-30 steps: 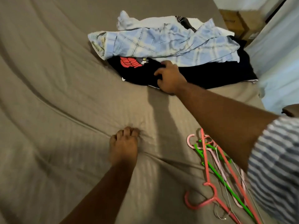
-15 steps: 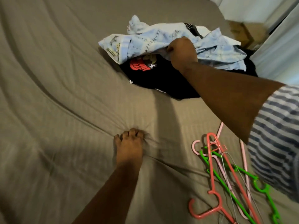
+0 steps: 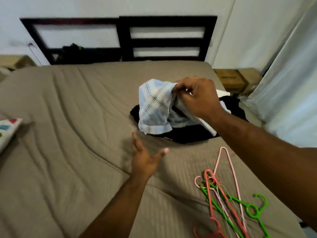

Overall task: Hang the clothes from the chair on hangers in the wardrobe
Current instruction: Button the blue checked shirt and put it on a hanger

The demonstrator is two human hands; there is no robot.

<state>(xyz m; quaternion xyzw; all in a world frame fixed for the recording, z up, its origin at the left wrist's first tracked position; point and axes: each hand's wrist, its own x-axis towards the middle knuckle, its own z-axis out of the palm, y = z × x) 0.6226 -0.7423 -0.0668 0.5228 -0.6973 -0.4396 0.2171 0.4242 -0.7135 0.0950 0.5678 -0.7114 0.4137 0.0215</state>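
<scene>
Left of bed [image 3: 65, 152]: open sheet, room to pass.
Front right: tangled hangers [image 3: 209, 194] lying across.
Middle right: clothes pile [image 3: 187, 136] blocking.
Left edge: pillow [image 3: 8, 131].

Brown bed [image 3: 68, 134], dark headboard [image 3: 125, 40], white wall [image 3: 103, 6]

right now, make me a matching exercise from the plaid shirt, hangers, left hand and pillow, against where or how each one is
Things
1. plaid shirt
2. hangers
3. left hand
4. pillow

Place or state
a. at the left edge of the bed
b. open, fingers spread
c. pinched and held up by the right hand
d. heaped on the bed, near right

Pairs: 1-c, 2-d, 3-b, 4-a
</scene>
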